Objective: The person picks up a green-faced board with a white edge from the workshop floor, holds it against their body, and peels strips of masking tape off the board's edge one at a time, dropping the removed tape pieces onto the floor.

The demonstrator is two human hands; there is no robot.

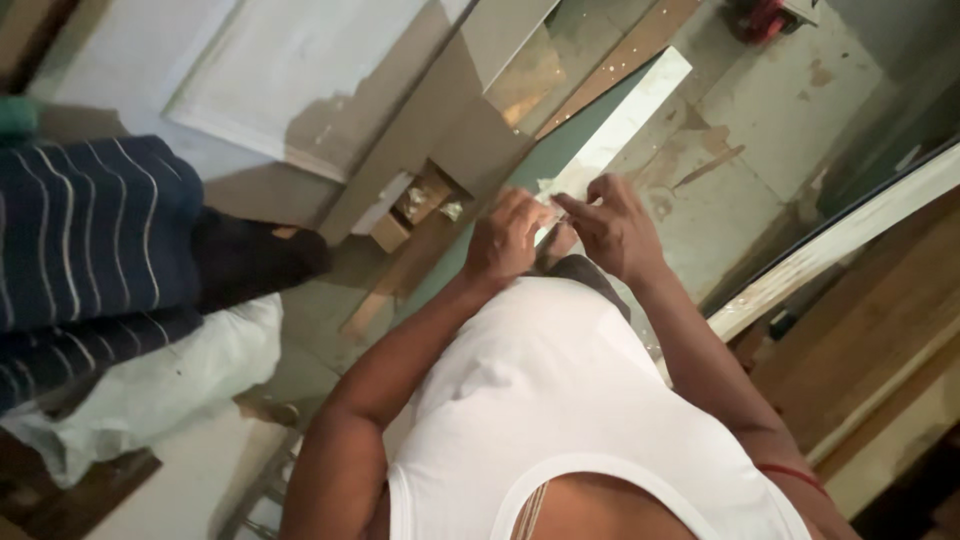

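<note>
Presently we list: our left hand [503, 240] and right hand [612, 228], close together at centre frame, fingers of both pinched on the near end of a long pale flat strip [620, 125] running toward one o'clock. Small brown cardboard box [420, 205], at nine o'clock of the hands. Another person's navy striped garment [90, 240], far toward nine o'clock. Crumpled white plastic sheet [150, 385], at eight o'clock.

White plastic bag [150, 385], lower left.

Long pale strip [622, 120] slants away, near end pinched by both hands' fingers [560, 205]
</note>
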